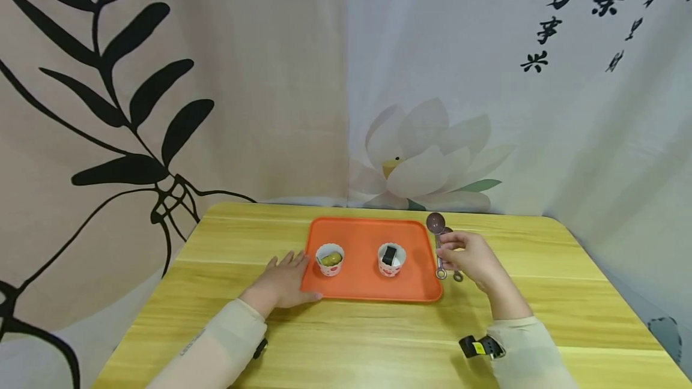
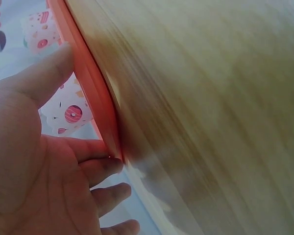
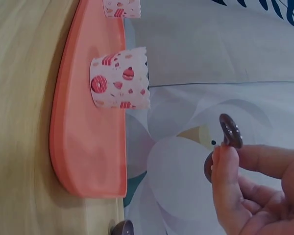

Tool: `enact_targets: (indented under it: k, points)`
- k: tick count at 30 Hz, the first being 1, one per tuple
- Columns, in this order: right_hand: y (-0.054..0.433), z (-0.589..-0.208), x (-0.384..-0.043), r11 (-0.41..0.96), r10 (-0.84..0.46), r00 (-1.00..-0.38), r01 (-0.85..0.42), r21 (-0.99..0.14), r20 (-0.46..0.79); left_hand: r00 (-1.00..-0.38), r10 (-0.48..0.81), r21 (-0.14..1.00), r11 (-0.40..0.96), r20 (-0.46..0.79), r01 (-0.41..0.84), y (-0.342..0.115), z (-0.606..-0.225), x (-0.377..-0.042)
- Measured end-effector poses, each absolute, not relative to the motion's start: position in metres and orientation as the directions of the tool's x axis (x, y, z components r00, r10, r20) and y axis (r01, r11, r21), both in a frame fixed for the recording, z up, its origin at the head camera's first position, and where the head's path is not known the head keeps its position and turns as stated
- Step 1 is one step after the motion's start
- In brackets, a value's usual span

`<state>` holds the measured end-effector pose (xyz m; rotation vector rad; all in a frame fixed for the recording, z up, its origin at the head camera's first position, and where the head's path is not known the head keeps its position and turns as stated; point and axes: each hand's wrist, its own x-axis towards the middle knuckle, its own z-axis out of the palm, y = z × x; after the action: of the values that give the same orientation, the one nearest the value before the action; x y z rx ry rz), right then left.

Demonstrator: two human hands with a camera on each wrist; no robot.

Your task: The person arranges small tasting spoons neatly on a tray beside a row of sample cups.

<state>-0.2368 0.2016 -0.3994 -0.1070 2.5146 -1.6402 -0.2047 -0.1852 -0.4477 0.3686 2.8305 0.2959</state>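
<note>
My right hand (image 1: pixel 469 258) pinches a brown measuring spoon (image 1: pixel 435 223) between thumb and fingers, just past the right edge of the orange tray (image 1: pixel 357 290). Its round bowl points away, and a ring ends the handle near me. In the right wrist view, two dark brown round parts show at the pinching fingertips (image 3: pixel 226 169). A second brown spoon (image 3: pixel 122 228) appears low on the table; my hand partly covers it in the head view. My left hand (image 1: pixel 286 284) rests against the tray's left edge, its thumb along the front rim and the other fingers spread.
Two patterned paper cups stand on the tray. The left cup (image 1: pixel 330 270) holds a yellow-green piece (image 1: pixel 331 259), and the right cup (image 1: pixel 390 271) a black block (image 1: pixel 388 255). A wooden table (image 1: pixel 373 341) bears the tray. A printed curtain (image 1: pixel 281 107) hangs behind.
</note>
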Motion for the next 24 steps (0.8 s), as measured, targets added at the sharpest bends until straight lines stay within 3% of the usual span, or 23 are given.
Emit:
enact_targets:
  k: [24]
  points:
    - [0.16, -0.407, -0.24, 0.342, -0.158, -0.985, 0.01, -0.94, -0.068, -0.932, 0.277, 0.236, 0.946, -0.235, 0.222, -0.185, -0.449, -0.205]
